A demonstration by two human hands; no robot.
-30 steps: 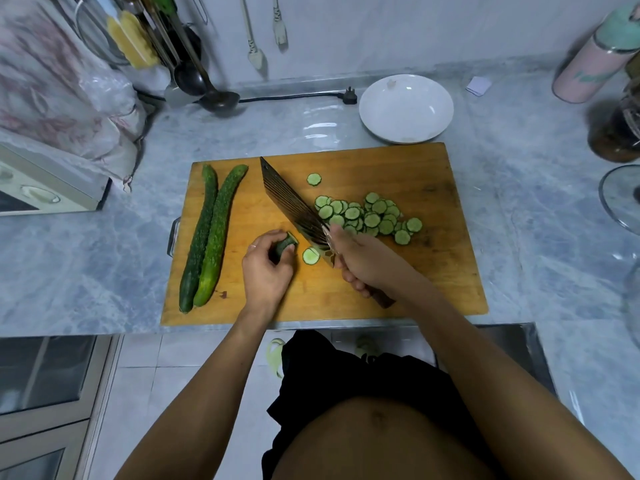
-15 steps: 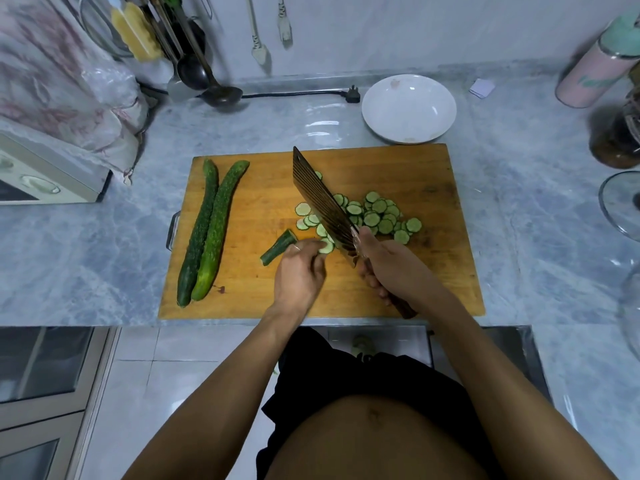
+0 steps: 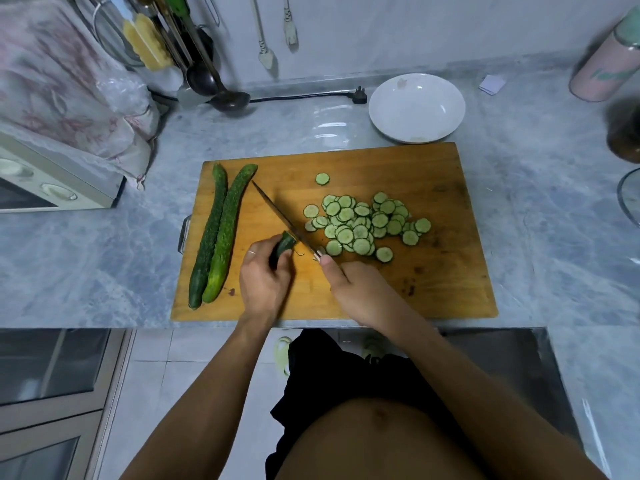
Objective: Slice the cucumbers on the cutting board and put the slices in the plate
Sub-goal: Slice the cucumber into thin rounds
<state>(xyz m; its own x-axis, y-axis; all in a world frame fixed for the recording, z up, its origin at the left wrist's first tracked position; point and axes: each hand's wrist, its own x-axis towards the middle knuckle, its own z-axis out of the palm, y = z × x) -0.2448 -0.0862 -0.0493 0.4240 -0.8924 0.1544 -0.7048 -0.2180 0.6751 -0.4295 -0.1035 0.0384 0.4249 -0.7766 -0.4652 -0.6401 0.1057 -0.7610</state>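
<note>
A wooden cutting board (image 3: 433,278) lies on the grey counter. Two whole cucumbers (image 3: 221,230) lie side by side along its left edge. My left hand (image 3: 265,282) grips a short cucumber stub (image 3: 285,244) near the board's middle. My right hand (image 3: 360,292) holds a cleaver (image 3: 280,216) by its handle, the blade edge-down right beside the stub's cut end. A heap of several cucumber slices (image 3: 367,225) lies right of the blade, with one stray slice (image 3: 322,178) farther back. The white plate (image 3: 416,107) sits behind the board and holds no slices.
A small oven (image 3: 52,181) under a floral cloth stands at the left. Ladles and utensils (image 3: 207,81) hang at the back left, a power plug (image 3: 359,96) lies near the plate. A pink bottle (image 3: 606,67) and glassware (image 3: 628,199) stand at the right.
My left hand has gone back to the stub and grips it again. The cleaver swung from the slice pile leftward and turned edge-down beside the stub. The slices are bunched further right.
</note>
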